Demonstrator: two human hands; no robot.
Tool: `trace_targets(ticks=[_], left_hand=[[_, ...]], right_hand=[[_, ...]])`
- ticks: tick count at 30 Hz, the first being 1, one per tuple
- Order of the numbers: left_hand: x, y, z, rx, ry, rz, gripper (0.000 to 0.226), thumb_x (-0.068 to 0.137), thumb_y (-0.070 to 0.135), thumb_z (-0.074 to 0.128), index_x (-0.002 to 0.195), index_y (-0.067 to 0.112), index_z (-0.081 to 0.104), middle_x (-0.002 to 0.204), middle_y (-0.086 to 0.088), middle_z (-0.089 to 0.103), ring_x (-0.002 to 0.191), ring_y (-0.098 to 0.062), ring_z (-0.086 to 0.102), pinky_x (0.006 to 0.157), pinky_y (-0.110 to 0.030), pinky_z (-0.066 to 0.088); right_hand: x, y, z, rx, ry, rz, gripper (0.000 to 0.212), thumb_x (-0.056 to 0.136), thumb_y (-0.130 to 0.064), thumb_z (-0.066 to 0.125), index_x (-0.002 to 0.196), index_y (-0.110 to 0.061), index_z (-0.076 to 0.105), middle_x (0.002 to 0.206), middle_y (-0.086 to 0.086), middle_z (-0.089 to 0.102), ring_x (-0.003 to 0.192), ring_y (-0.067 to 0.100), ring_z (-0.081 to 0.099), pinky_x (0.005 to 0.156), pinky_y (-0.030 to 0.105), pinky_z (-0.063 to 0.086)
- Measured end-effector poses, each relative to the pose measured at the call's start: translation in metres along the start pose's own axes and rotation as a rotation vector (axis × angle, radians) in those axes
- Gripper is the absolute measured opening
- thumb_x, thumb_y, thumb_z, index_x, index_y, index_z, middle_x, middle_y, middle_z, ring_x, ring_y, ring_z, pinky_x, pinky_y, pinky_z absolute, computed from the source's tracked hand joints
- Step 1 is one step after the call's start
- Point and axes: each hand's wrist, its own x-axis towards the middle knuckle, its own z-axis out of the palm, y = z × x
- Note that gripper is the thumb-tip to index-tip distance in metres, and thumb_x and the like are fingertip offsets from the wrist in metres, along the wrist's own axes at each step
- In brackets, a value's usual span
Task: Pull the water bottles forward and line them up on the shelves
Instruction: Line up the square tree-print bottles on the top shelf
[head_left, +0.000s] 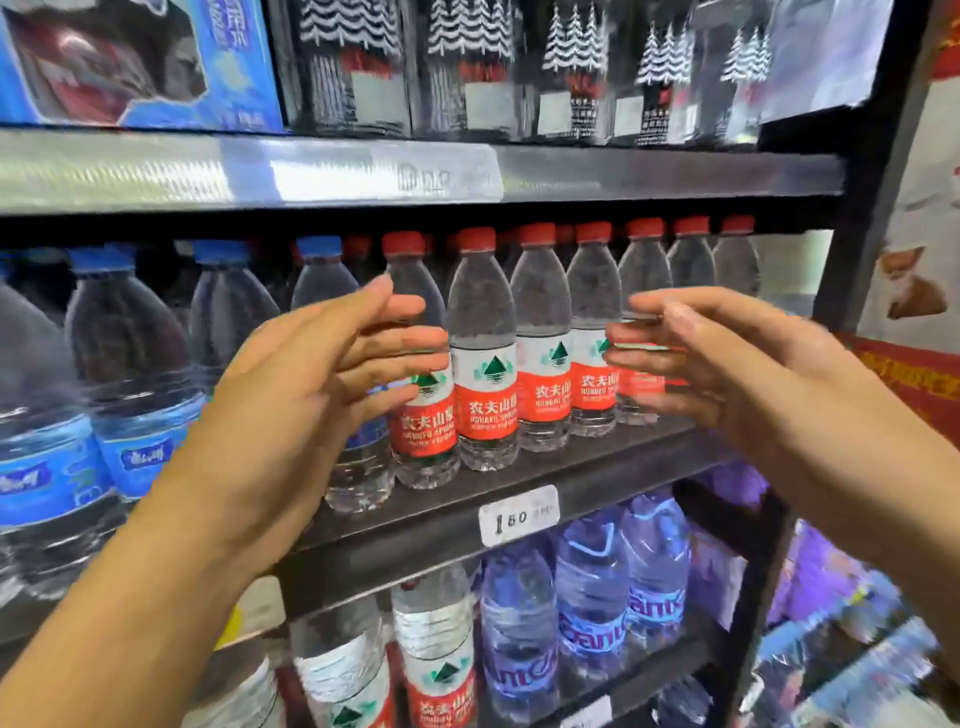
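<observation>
A row of red-capped, red-labelled water bottles (485, 358) stands along the front of the middle shelf (519, 488), with more red caps behind it. My left hand (322, 374) is held up in front of the row's left end, fingers straight and spread, fingertips at the leftmost red-labelled bottle (423, 421). My right hand (727, 358) is raised at the row's right part, fingers straight and pointing left, covering the lower half of a bottle (644, 270). Neither hand grips anything.
Blue-capped, blue-labelled bottles (130, 364) fill the middle shelf's left side. The upper shelf holds dark bottles with white tree prints (467, 67) and a blue carton (135, 57). The lower shelf holds larger bottles (592, 603). A black upright post (878, 171) bounds the shelves at the right.
</observation>
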Motion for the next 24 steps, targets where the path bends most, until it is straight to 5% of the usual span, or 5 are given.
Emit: trace_targets(ticks=[7, 10, 15, 21, 24], left_hand=[[0.021, 0.022, 0.014, 0.150, 0.170, 0.163, 0.039, 0.081, 0.047, 0.068, 0.101, 0.014, 0.071, 0.098, -0.010, 0.076, 0.095, -0.026, 0.073, 0.094, -0.046, 0.052], [0.024, 0.040, 0.024, 0.270, 0.294, 0.338, 0.025, 0.078, 0.038, 0.067, 0.092, 0.017, 0.072, 0.089, -0.008, 0.076, 0.084, -0.024, 0.074, 0.076, -0.030, 0.061], [0.042, 0.089, 0.041, 0.431, 0.344, 0.421, 0.008, 0.082, 0.021, 0.074, 0.084, 0.016, 0.068, 0.073, -0.009, 0.074, 0.067, -0.026, 0.074, 0.068, -0.032, 0.062], [0.107, 0.137, 0.059, 1.008, 0.575, 0.596, 0.034, 0.078, 0.041, 0.069, 0.104, 0.019, 0.070, 0.093, 0.003, 0.072, 0.089, -0.014, 0.068, 0.087, -0.034, 0.055], [0.147, 0.151, 0.065, 1.189, 0.652, 0.641, 0.040, 0.080, 0.038, 0.064, 0.112, 0.012, 0.066, 0.104, -0.004, 0.071, 0.100, -0.022, 0.064, 0.089, -0.035, 0.050]], right_hand=[[0.065, -0.009, -0.006, 0.004, -0.117, -0.143, 0.039, 0.081, -0.051, 0.066, 0.109, -0.025, 0.070, 0.110, 0.001, 0.072, 0.106, 0.015, 0.068, 0.090, 0.041, 0.051], [0.094, -0.023, -0.006, 0.024, -0.156, -0.177, 0.037, 0.078, -0.049, 0.070, 0.104, -0.023, 0.071, 0.104, 0.002, 0.074, 0.100, 0.015, 0.070, 0.086, 0.037, 0.057], [0.152, -0.061, -0.015, -0.205, -0.167, -0.293, 0.037, 0.077, -0.056, 0.071, 0.094, -0.023, 0.070, 0.088, -0.001, 0.076, 0.069, 0.013, 0.070, 0.058, 0.031, 0.055], [0.227, -0.096, -0.009, -0.608, 0.008, -0.540, 0.053, 0.072, -0.067, 0.066, 0.101, -0.022, 0.071, 0.087, -0.006, 0.071, 0.081, 0.011, 0.067, 0.077, 0.037, 0.058], [0.259, -0.107, -0.002, -0.619, 0.024, -0.567, 0.055, 0.074, -0.064, 0.069, 0.110, -0.023, 0.068, 0.097, -0.005, 0.069, 0.084, 0.009, 0.065, 0.070, 0.028, 0.057]])
